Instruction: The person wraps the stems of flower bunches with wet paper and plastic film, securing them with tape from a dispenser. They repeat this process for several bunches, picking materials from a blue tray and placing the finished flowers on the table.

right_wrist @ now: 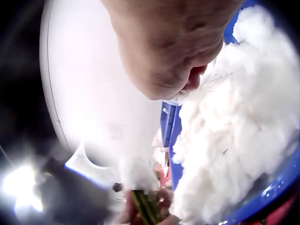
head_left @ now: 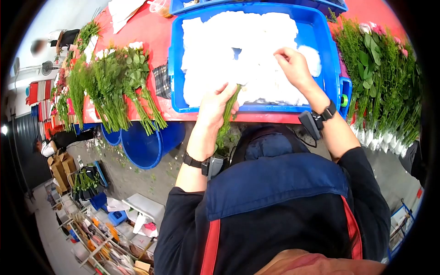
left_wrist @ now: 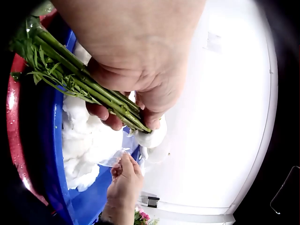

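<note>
My left hand (head_left: 214,104) grips a bunch of green stems (left_wrist: 93,86) near the cut ends, leaves trailing toward my body. White cotton (left_wrist: 157,136) covers the stem ends, right at the thumb tip. Farther over the blue tub (head_left: 316,23), my right hand (head_left: 295,68) pinches a thin piece of clear plastic (left_wrist: 111,161) between thumb and fingers. The plastic reaches toward the cotton-tipped ends. Fluffy white cotton (head_left: 256,36) fills most of the tub beneath both hands. In the right wrist view, the back of the right hand hides most of its fingers.
Flower bunches (head_left: 110,87) lie on the red table (head_left: 158,39) left of the tub, stems over the edge. More bunches (head_left: 385,87) with white-wrapped ends lie at right. A blue bucket (head_left: 160,142) stands below the table's left edge. Another blue container (head_left: 201,8) sits behind the tub.
</note>
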Available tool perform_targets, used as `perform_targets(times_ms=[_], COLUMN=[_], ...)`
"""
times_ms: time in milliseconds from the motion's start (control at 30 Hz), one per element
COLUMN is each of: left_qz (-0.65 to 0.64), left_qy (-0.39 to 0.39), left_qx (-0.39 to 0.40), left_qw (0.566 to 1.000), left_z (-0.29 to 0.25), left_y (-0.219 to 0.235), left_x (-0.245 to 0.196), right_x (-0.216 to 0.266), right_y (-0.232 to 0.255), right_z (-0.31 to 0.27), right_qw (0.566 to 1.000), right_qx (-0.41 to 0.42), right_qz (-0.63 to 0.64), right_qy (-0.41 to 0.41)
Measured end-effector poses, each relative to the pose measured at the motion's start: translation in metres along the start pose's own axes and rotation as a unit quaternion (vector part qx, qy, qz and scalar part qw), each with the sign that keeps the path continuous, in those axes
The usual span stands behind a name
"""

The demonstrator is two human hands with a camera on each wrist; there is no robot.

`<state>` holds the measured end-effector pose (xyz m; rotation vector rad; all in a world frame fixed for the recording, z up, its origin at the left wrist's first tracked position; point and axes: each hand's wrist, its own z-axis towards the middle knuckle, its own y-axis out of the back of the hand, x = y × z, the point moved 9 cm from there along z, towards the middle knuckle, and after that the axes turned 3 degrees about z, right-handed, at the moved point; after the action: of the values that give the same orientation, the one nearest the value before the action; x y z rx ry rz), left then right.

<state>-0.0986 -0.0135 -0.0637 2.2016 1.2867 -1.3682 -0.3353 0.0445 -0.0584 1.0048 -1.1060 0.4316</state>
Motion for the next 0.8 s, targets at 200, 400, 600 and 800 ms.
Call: perform_targets(times_ms=[200,400,600,800], left_qz=[-0.021,0.026,0.131,0.182], left_qy=[-0.004,0.003,-0.08,-0.098], left_qx=[0.076,0.015,-0.091,-0.124], left_qw=[0.997,1.0,0.984,0.97], left_z=[-0.009,0.001,-0.006,-0.002], left_y=[-0.032,-0.005,-0.002,0.024], left_x=[-0.01,-0.003,-0.008,-0.028], right_x=[0.025,0.019,0.087,0.149], right_y=[-0.039,-0.032,-0.042,-0.063], right_z=[-0.026,-0.032,-0.032,-0.082], right_qw=[0.97,0.922,0.95,0.969], right_qx=[0.11,0.135,0.156,0.134], right_qz=[0.212,0.313,0.249,0.072], right_qy=[-0.036,-0.186,-0.102,0.196])
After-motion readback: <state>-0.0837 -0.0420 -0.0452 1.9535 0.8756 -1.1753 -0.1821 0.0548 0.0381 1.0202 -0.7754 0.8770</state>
